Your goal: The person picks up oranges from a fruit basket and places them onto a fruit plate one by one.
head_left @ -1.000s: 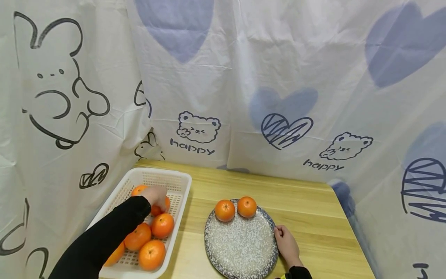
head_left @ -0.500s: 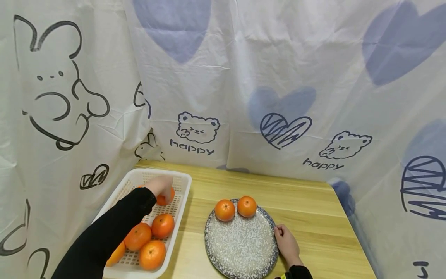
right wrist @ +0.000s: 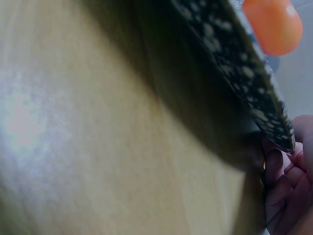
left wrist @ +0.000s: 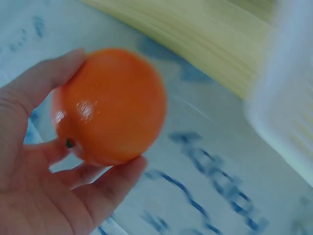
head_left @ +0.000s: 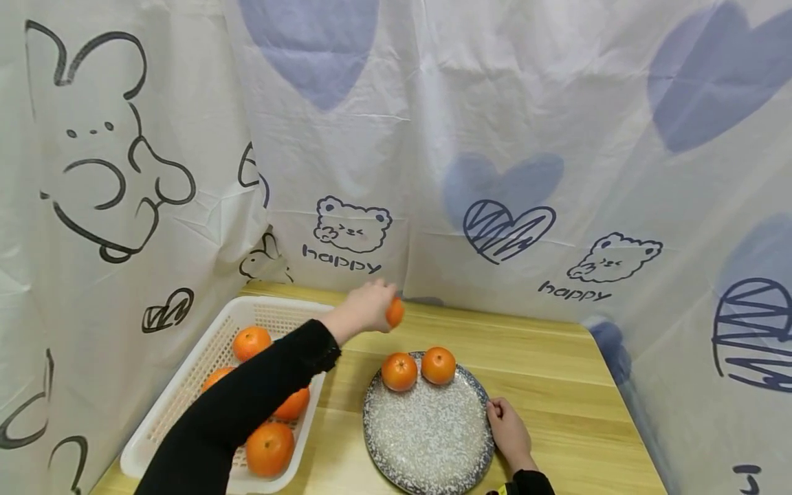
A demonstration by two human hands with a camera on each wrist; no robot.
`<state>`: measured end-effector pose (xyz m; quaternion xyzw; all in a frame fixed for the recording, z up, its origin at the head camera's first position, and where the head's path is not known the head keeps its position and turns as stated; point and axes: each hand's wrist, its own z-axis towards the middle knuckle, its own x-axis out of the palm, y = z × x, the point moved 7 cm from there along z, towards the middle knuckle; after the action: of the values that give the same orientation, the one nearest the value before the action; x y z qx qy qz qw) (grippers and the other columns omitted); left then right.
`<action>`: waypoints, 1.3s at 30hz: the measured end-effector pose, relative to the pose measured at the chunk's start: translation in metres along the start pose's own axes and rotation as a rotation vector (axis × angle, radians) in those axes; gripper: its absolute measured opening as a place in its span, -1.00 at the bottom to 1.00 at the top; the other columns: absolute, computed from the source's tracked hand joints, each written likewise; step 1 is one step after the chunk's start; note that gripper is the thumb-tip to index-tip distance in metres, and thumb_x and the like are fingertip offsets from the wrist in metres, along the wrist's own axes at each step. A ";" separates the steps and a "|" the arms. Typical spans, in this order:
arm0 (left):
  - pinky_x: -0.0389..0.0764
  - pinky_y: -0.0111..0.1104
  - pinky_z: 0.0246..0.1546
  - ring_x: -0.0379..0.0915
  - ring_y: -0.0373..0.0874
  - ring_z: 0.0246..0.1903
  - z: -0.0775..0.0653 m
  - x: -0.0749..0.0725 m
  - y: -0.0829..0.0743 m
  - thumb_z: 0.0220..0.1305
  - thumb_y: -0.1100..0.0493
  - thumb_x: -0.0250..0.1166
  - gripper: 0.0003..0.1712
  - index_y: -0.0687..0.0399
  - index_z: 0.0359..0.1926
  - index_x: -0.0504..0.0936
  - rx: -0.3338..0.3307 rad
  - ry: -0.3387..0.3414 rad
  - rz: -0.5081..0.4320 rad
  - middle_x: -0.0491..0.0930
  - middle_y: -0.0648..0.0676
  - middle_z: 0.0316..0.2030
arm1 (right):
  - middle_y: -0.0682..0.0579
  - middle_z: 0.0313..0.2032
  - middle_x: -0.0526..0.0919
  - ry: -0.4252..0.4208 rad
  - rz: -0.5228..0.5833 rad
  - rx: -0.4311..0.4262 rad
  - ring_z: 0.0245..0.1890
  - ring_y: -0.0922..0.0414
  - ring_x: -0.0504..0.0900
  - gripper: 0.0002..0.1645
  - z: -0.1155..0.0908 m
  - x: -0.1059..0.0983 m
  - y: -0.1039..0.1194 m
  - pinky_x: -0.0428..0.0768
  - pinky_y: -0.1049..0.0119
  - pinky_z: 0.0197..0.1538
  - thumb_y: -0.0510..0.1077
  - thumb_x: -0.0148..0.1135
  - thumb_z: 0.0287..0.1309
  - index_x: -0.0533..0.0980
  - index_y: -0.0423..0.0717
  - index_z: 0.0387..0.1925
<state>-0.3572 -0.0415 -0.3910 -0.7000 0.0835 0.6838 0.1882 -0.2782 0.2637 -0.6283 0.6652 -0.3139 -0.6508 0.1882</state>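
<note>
My left hand (head_left: 365, 307) holds an orange (left wrist: 112, 105) between thumb and fingers, raised behind the plate's far left side in the head view. A green stem spot shows on the fruit in the left wrist view. The round speckled plate (head_left: 430, 433) carries two oranges at its far rim, a left one (head_left: 399, 372) and a right one (head_left: 438, 366). At the plate's right edge my right hand (head_left: 510, 434) pinches the rim, thumb on top and curled fingers beneath. The plate's dark speckled underside (right wrist: 239, 68) shows in the right wrist view.
A white perforated basket (head_left: 131, 457) stands on the left of the wooden table (head_left: 557, 385), with several oranges in it, one of them (head_left: 270, 449) near its front. My left sleeve (head_left: 247, 399) crosses over the basket. A printed cloth (head_left: 482, 82) hangs behind the table.
My left hand has lifted an orange out of the basket and carried it right, toward the plate's far side. The right hand and the plate stay where they were.
</note>
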 end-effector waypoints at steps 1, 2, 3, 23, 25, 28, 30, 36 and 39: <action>0.64 -0.09 -0.15 0.48 0.07 -0.01 0.003 0.002 -0.014 -0.22 0.06 0.58 -0.14 0.07 0.19 0.45 0.040 -0.019 -0.006 0.47 0.19 0.06 | 0.06 -0.39 0.55 0.000 0.002 -0.001 -0.40 0.14 0.48 -0.66 0.000 0.000 0.000 0.36 0.30 -0.35 -0.01 0.01 0.37 0.53 -0.19 -0.10; 0.64 -0.10 -0.13 0.47 0.06 0.01 0.005 0.004 -0.028 -0.21 0.04 0.58 -0.11 0.06 0.21 0.44 0.081 -0.033 -0.012 0.46 0.18 0.09 | 0.06 -0.40 0.54 0.001 0.003 -0.001 -0.41 0.15 0.48 -0.66 0.000 0.000 0.000 0.36 0.30 -0.35 -0.02 0.02 0.37 0.53 -0.19 -0.10; 0.63 -0.12 -0.12 0.46 0.03 0.02 0.007 0.008 -0.042 -0.20 0.01 0.58 -0.11 0.04 0.21 0.44 0.126 -0.049 -0.008 0.46 0.16 0.11 | 0.06 -0.40 0.54 0.000 0.005 0.000 -0.41 0.15 0.47 -0.67 0.000 0.000 0.000 0.36 0.30 -0.35 -0.02 0.02 0.37 0.53 -0.19 -0.10; 0.58 -0.46 -0.06 0.44 -0.16 0.07 -0.001 0.122 -0.169 0.24 -0.21 0.25 -0.35 -0.19 0.30 0.36 0.641 -0.087 0.354 0.41 0.00 0.13 | 0.06 -0.39 0.59 -0.036 -0.009 -0.010 -0.39 0.12 0.51 -0.74 0.001 -0.002 0.001 0.41 0.25 -0.35 -0.04 0.06 0.35 0.55 -0.12 -0.16; 0.59 -0.47 -0.10 0.44 -0.17 0.07 -0.002 0.129 -0.171 0.26 -0.21 0.23 -0.38 -0.20 0.29 0.37 0.642 -0.052 0.365 0.41 -0.01 0.14 | 0.05 -0.38 0.59 -0.036 -0.013 -0.015 -0.39 0.11 0.52 -0.74 0.001 -0.003 0.001 0.40 0.24 -0.35 -0.05 0.05 0.35 0.55 -0.12 -0.15; 0.58 -0.47 -0.09 0.44 -0.20 0.06 -0.002 0.137 -0.173 0.28 -0.22 0.20 -0.42 -0.23 0.27 0.38 0.649 -0.013 0.399 0.42 -0.04 0.13 | 0.03 -0.37 0.59 -0.036 -0.013 -0.021 -0.39 0.11 0.51 -0.73 0.001 -0.004 0.002 0.39 0.24 -0.35 -0.03 0.04 0.36 0.55 -0.12 -0.15; 0.57 -0.46 -0.07 0.45 -0.21 0.06 -0.002 0.144 -0.175 0.29 -0.24 0.18 -0.44 -0.25 0.26 0.39 0.661 0.000 0.420 0.42 -0.05 0.12 | 0.03 -0.37 0.60 -0.034 -0.010 -0.022 -0.39 0.10 0.51 -0.72 0.001 -0.004 0.002 0.39 0.24 -0.36 -0.02 0.04 0.36 0.55 -0.12 -0.14; 0.56 -0.44 -0.04 0.45 -0.23 0.02 0.001 0.159 -0.176 0.31 -0.24 0.15 -0.51 -0.28 0.20 0.42 0.662 0.046 0.420 0.43 -0.10 0.05 | 0.05 -0.37 0.61 -0.044 -0.013 -0.014 -0.39 0.12 0.52 -0.73 0.001 -0.004 0.000 0.40 0.24 -0.36 -0.04 0.05 0.36 0.56 -0.11 -0.13; 0.56 -0.42 -0.02 0.45 -0.24 0.03 0.003 0.165 -0.176 0.31 -0.24 0.14 -0.53 -0.31 0.19 0.42 0.651 0.082 0.428 0.43 -0.12 0.06 | 0.05 -0.37 0.61 -0.047 -0.008 -0.012 -0.39 0.12 0.52 -0.74 0.001 -0.003 0.000 0.41 0.24 -0.35 -0.04 0.05 0.35 0.56 -0.11 -0.14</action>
<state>-0.2856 0.1435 -0.5279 -0.5973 0.4477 0.6166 0.2502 -0.2789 0.2659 -0.6255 0.6497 -0.3119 -0.6689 0.1821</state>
